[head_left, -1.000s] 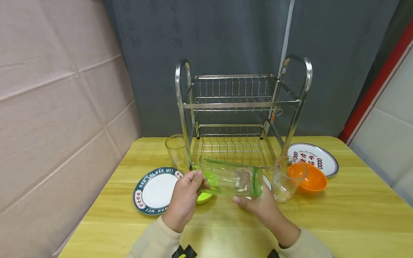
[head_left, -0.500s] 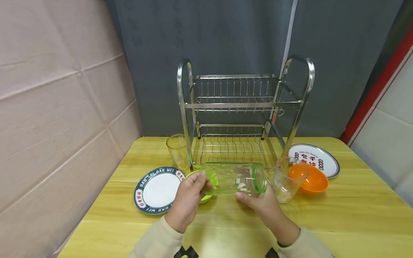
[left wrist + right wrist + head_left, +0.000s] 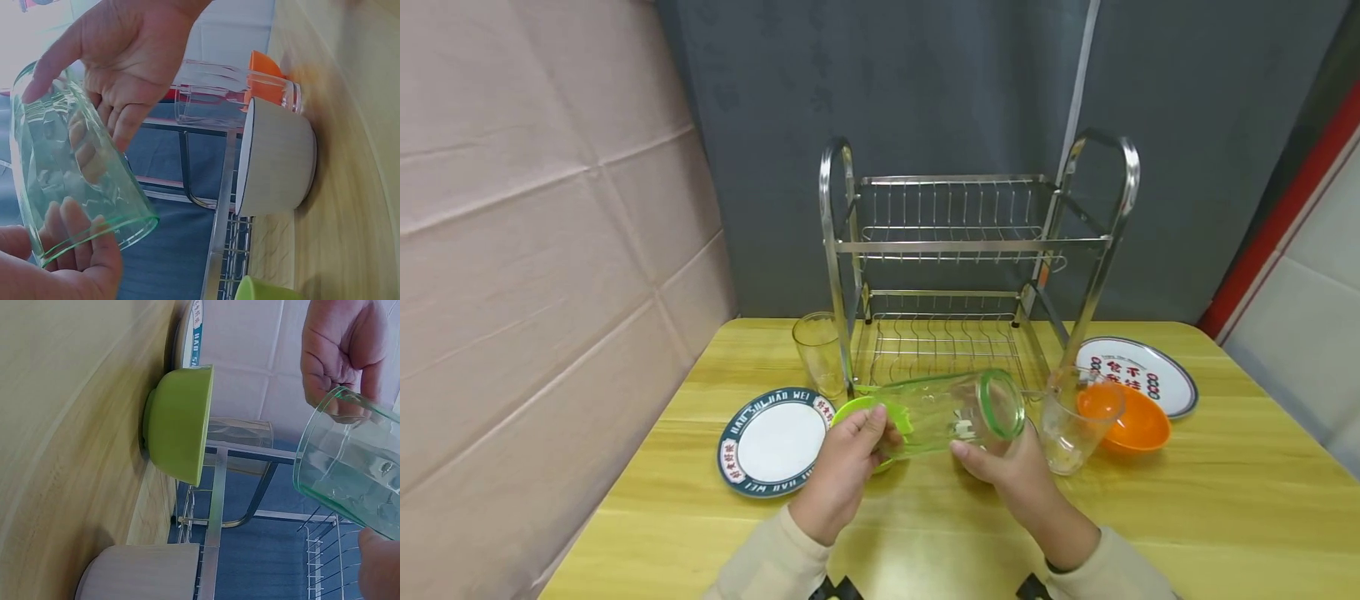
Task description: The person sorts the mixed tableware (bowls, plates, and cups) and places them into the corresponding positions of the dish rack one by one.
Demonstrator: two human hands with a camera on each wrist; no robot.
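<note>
Green-tinted clear glass tumbler (image 3: 951,412) on its side | both hands (image 3: 842,467) (image 3: 1011,471) grip it | two clear glasses (image 3: 817,354) (image 3: 1072,417), two plates (image 3: 771,442) (image 3: 1138,371)

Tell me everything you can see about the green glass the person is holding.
The green glass is a clear, green-tinted tumbler with a thicker green rim and faceted sides, and it looks empty. It is held off the table, lying nearly sideways in front of the dish rack, its open mouth turned to the right and slightly up. The left hand holds its base end, and the right hand supports it from below near the rim. It hangs above the green bowl.
</note>
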